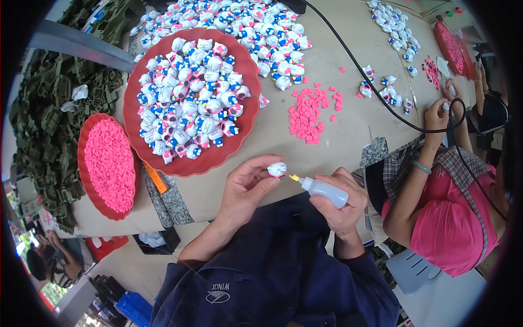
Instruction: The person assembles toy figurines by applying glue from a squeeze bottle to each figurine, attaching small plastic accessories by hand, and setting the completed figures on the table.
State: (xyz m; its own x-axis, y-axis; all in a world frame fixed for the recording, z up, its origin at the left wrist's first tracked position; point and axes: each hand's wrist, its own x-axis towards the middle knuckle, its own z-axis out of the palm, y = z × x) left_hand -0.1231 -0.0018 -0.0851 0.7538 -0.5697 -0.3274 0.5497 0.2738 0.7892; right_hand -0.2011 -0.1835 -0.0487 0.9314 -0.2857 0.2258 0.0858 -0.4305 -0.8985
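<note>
My left hand (pixel 245 188) pinches a small white toy figure (pixel 277 169) between thumb and fingers, above the near edge of the table. In my right hand (pixel 344 204) is a squeeze bottle (pixel 326 192), whitish and see-through, with a yellow nozzle. It lies tilted in my grip, its thin tip touching or very near the figure's lower right side. Beyond my hands a loose patch of small pink pieces (pixel 308 115) is spread on the table. A large red scalloped bowl (pixel 239 147) at the left holds many white, blue and pink figures.
A smaller red dish (pixel 81 158) of pink pieces stands far left, beside piled dark green parts (pixel 41 136). More figures (pixel 229 19) heap at the back. A black cable (pixel 348 49) crosses the right side. A co-worker in a pink shirt (pixel 447 229) sits at my right.
</note>
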